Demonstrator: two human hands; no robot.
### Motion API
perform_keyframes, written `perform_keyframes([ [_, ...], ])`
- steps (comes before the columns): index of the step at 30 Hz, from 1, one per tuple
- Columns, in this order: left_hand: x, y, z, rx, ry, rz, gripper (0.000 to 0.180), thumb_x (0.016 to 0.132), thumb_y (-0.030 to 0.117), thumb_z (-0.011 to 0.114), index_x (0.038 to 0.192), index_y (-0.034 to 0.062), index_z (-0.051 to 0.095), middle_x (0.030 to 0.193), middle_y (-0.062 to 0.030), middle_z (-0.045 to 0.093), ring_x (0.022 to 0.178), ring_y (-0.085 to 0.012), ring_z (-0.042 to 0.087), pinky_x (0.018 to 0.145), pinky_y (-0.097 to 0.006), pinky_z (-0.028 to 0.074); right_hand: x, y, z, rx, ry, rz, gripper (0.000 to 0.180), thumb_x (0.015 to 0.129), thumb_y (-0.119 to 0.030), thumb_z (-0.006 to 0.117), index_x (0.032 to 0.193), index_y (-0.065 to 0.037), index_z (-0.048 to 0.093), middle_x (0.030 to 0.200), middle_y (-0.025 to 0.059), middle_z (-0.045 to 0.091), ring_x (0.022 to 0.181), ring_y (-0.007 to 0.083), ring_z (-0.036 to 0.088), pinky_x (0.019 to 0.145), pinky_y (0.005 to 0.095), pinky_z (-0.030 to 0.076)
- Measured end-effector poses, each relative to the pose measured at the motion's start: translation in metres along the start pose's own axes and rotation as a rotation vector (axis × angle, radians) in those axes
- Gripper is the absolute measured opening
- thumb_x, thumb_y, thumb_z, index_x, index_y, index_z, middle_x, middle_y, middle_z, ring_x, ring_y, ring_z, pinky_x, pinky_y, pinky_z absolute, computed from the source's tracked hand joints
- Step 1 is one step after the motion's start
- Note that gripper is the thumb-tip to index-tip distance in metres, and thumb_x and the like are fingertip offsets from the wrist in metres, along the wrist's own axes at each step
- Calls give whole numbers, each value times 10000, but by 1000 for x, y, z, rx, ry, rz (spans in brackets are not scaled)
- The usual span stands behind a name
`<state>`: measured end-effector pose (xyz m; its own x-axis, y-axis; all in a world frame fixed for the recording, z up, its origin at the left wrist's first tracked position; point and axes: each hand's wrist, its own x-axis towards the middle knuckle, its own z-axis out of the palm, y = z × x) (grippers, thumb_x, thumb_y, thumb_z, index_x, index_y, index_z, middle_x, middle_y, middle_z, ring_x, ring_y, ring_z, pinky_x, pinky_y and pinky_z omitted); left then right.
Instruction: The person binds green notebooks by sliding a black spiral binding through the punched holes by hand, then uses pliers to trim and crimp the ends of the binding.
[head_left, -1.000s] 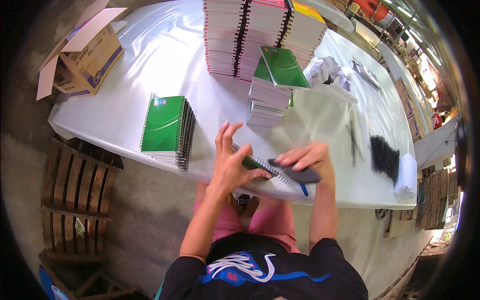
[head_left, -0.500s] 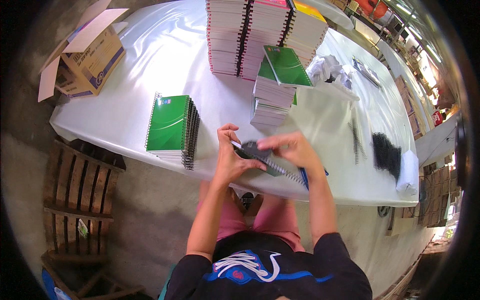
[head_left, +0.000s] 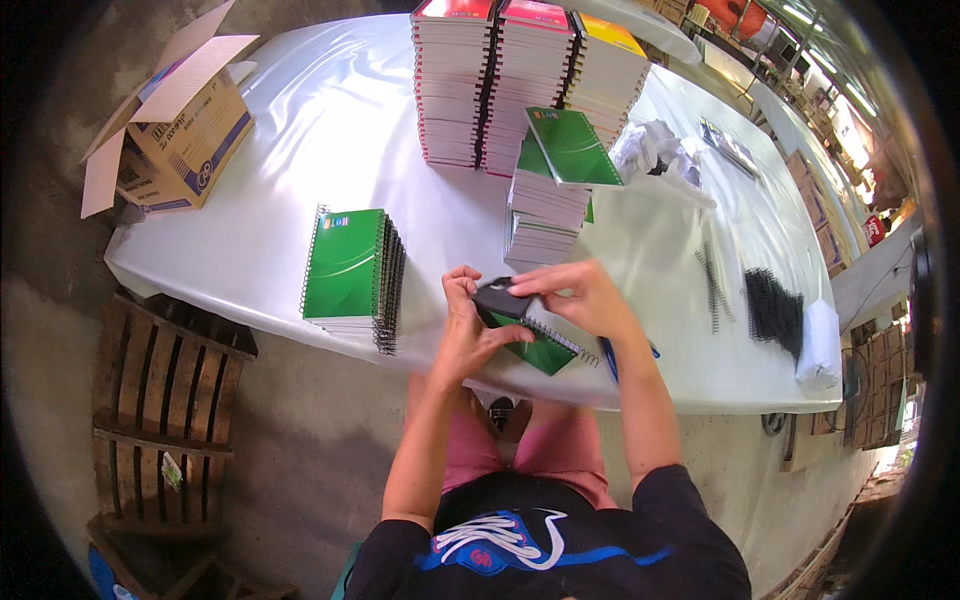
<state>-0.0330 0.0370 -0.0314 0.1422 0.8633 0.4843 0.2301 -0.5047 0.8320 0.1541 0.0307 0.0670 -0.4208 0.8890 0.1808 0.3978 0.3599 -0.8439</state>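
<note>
Close to the table's front edge, my left hand point(head_left: 468, 322) grips a green-covered notebook point(head_left: 548, 352), its thumb lying across the cover. A dark spiral coil point(head_left: 588, 357) runs along the notebook's edge, and its loose end sticks out at the near right. Over the far end of the notebook sits a small black block-like piece point(head_left: 502, 302); its exact kind is unclear. My right hand point(head_left: 572, 292) has its fingers closed on top of that piece. Beside the right wrist lies a blue-handled tool point(head_left: 610, 358), partly hidden by the forearm.
Left stands a pile of coil-bound green notebooks point(head_left: 345, 265). Ahead are a green-topped stack point(head_left: 548, 215) and tall red and yellow-covered stacks point(head_left: 455, 95). Loose black coils point(head_left: 772, 305) lie right, near a white roll point(head_left: 818, 345). An open carton point(head_left: 190, 145) stands far left.
The coil's loose end beyond the notebook has become much shorter. The notebook's green cover now shows more. My right hand, blurred before, is sharper, and the view has shifted slightly.
</note>
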Motion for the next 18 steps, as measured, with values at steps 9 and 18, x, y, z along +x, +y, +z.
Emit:
perform_keyframes([
  [9,-10,37,-9,-531,239,-464,161,784,85,753,872,14,639,741,29,567,686,-59,500,677,-183,413,-112,64,-46,-967,603,465,496,823,-102,590,1309,-173,529,1378,120,469,1229,318,471,1015,517,338],
  [18,-16,63,-13,-346,398,-245,312,759,32,752,1061,-6,681,951,-17,609,856,-93,546,760,-219,449,-137,39,40,-788,534,432,463,876,-333,581,1316,-207,513,1274,90,497,1163,315,458,983,513,316],
])
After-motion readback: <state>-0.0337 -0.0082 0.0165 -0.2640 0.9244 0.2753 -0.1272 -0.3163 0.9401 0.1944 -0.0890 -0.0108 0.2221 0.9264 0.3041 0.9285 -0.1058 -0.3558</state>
